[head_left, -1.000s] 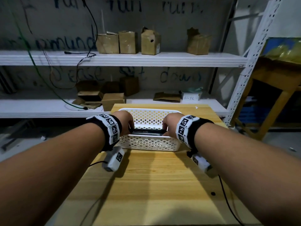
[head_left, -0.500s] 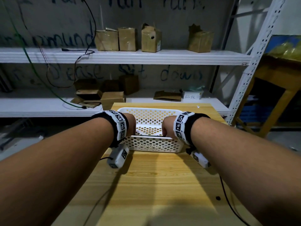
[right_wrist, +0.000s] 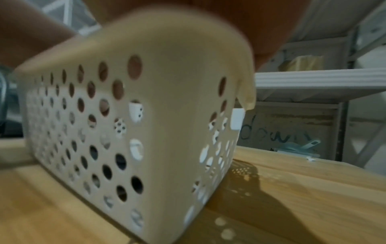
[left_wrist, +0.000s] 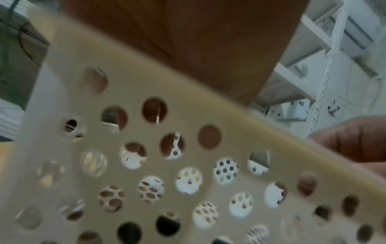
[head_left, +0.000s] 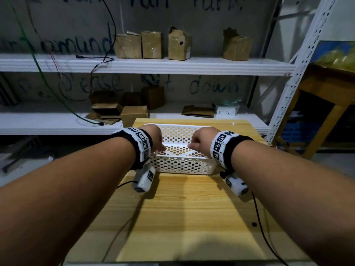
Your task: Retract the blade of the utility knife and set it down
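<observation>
Both hands over white basket [head_left: 182, 166] on tabletop [head_left: 192, 217]. Left hand [head_left: 153, 140] and right hand [head_left: 201, 140]: fingers hidden, grip cannot tell. Knife not visible, likely down inside basket. Risk: blade not fully retracted, snags basket holes or nicks fingers on withdrawal.

— Where are my arms?
— Both forearms stretched forward, side by side, marker bands on the wrists.
— Hands?
— My left hand [head_left: 153, 138] and right hand [head_left: 201, 140] hang knuckles-up, fingers curled downward; whether they grip anything, I can't tell.
</observation>
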The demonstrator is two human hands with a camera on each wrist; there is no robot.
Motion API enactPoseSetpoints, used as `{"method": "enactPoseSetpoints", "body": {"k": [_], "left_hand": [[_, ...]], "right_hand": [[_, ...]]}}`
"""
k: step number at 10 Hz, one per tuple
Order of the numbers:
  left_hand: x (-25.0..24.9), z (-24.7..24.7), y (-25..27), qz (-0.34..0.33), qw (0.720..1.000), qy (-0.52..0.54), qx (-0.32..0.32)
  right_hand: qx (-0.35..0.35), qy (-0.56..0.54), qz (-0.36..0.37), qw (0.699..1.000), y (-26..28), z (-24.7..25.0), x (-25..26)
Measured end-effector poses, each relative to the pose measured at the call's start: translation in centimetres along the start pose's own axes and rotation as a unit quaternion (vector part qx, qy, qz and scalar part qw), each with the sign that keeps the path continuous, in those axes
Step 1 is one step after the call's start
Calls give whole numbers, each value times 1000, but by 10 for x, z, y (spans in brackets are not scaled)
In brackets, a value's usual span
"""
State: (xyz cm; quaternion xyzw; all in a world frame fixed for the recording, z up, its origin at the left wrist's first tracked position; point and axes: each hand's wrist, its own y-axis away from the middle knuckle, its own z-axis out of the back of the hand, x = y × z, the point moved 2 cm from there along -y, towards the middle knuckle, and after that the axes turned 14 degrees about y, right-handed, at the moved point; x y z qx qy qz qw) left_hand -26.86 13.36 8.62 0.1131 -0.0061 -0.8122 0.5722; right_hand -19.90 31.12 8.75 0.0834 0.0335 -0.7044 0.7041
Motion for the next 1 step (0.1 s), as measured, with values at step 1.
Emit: {"method": "enactPoseSetpoints", "body": {"k": [1], "left_hand": [[4, 14, 18, -7, 988, 141, -65]], "right_hand": [[-78, -83, -31, 993, 18, 9, -8]]}}
